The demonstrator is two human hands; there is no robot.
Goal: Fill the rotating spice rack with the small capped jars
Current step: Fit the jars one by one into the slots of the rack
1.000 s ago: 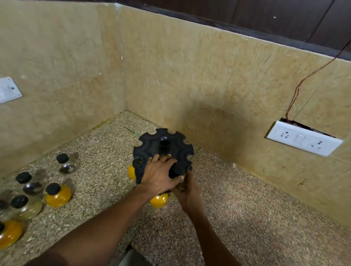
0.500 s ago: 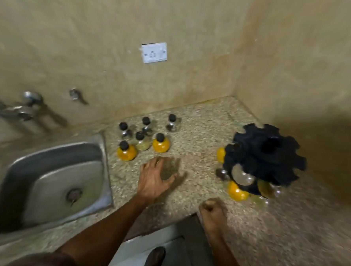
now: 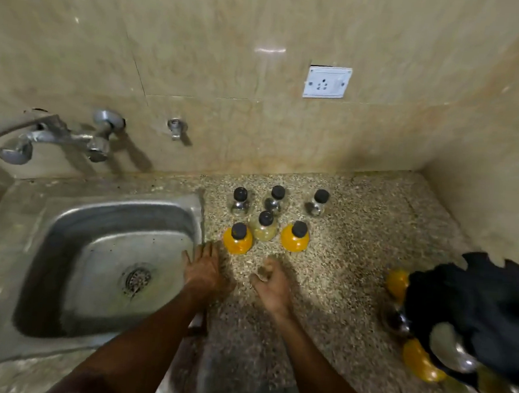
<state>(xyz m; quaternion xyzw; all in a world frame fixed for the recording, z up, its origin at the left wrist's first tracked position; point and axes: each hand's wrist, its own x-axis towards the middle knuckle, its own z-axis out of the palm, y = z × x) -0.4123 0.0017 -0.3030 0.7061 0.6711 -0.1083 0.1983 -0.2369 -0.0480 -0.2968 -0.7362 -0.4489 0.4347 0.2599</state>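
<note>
Six capped jars (image 3: 265, 219) are grouped on the table (image 3: 338, 277) just beyond both empty hands, the left hand (image 3: 205, 269) spread flat, the right hand (image 3: 272, 283) loosely curled, while the spice rack (image 3: 472, 318) is seen well right.
</note>
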